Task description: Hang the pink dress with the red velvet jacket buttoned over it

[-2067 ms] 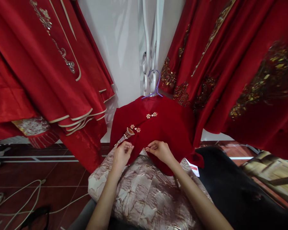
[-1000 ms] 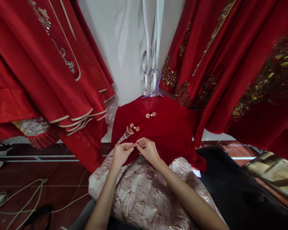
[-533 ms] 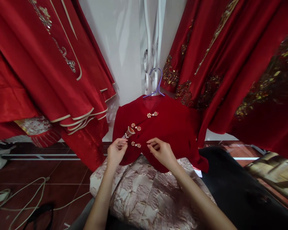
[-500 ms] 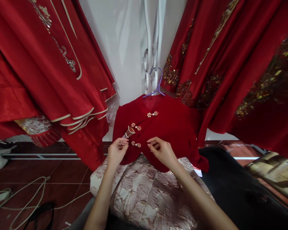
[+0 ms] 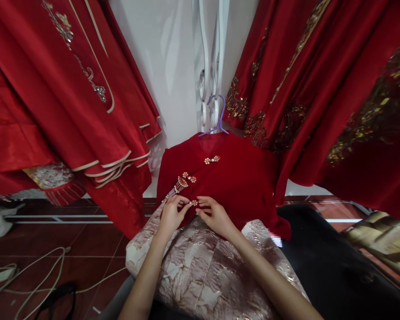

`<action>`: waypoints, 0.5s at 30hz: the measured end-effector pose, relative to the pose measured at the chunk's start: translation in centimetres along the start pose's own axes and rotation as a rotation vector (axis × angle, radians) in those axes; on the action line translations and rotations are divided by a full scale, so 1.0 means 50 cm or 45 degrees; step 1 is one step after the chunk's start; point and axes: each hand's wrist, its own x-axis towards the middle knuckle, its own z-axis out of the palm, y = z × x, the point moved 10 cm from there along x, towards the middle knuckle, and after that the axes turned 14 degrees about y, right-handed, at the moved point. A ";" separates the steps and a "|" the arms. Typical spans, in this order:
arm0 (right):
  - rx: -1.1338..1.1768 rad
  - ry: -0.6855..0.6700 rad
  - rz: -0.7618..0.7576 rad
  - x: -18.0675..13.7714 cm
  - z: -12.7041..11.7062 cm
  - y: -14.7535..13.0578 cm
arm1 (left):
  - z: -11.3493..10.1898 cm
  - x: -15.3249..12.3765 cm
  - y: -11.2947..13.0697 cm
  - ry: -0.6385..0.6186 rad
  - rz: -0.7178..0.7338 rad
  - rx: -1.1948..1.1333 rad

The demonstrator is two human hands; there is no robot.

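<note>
A short red velvety jacket (image 5: 240, 178) hangs on a purple hanger (image 5: 222, 116), its lower front resting against my lap. Beaded flower-shaped frog buttons run down its front: an upper one (image 5: 212, 160), a middle one (image 5: 189, 178) with a fan-shaped tasselled ornament (image 5: 181, 183) beside it, and a lower one (image 5: 194, 203). My left hand (image 5: 174, 214) is closed at the left end of the lower button, its thumb and fingertips pinching there. From the right, my right hand (image 5: 216, 215) bends its thumb and index finger around the same button's other end.
Patterned pinkish fabric (image 5: 193, 271) covers my lap. Long red embellished garments hang left (image 5: 70, 89) and right (image 5: 306, 106). White cables (image 5: 53, 275) lie on the tiled floor at lower left. A black surface (image 5: 333, 262) stands at right.
Both hands have moved inward to the lower beaded button, the left to the right and the right to the left. The button, fully visible before, is now partly covered by fingers.
</note>
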 end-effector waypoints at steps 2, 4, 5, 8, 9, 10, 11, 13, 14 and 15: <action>0.099 -0.033 0.101 0.003 0.005 0.015 | 0.002 0.000 -0.013 0.011 -0.101 -0.077; 0.162 -0.064 0.155 0.005 0.010 0.022 | 0.004 -0.002 -0.021 0.025 -0.173 -0.106; 0.181 -0.072 0.168 0.006 0.011 0.024 | 0.004 -0.003 -0.023 0.036 -0.193 -0.102; 0.212 -0.098 0.192 0.006 0.015 0.026 | 0.002 -0.005 -0.028 0.074 -0.226 -0.050; 0.217 -0.107 0.195 0.005 0.017 0.026 | 0.002 -0.006 -0.031 0.082 -0.241 -0.045; 0.222 -0.114 0.196 0.005 0.018 0.025 | 0.003 -0.007 -0.035 0.084 -0.263 -0.058; 0.226 -0.120 0.195 0.005 0.018 0.024 | 0.005 -0.007 -0.038 0.080 -0.293 -0.093; 0.216 -0.115 0.191 0.004 0.015 0.020 | 0.017 -0.011 -0.043 0.010 -0.373 -0.224; 0.195 -0.106 0.186 0.003 0.011 0.018 | 0.029 -0.015 -0.042 -0.075 -0.420 -0.300; 0.159 -0.099 0.172 0.002 0.007 0.015 | 0.045 -0.020 -0.037 -0.188 -0.466 -0.374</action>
